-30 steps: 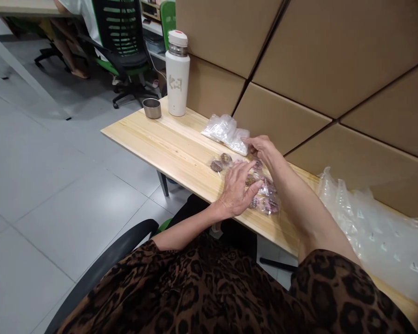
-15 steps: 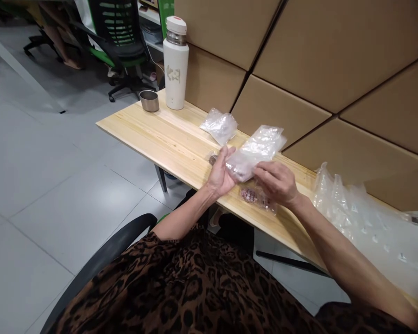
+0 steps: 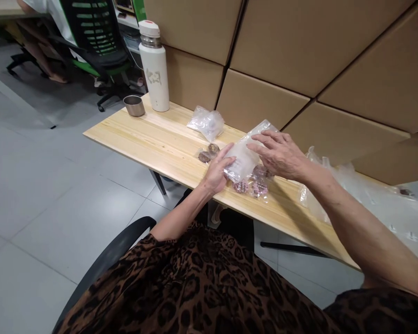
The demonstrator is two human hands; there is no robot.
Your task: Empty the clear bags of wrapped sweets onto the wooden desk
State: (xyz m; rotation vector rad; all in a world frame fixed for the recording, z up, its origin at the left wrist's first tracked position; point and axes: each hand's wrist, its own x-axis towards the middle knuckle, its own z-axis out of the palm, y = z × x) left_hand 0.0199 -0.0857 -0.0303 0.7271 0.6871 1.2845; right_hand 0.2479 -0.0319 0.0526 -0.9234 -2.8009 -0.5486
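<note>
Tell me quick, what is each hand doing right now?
Left hand: fingers closed on the near end of the clear plastic bag.
Right hand: open, fingers spread flat on the same bag.

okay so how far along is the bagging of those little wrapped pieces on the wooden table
Nothing visibly finished yet. In hand: the left hand and right hand hold a clear plastic bag flat over the table; whether it holds anything cannot be told. Left: several wrapped pieces lie loose beneath the bag, two more sit to the left, and another crumpled bag waits behind them.
</note>
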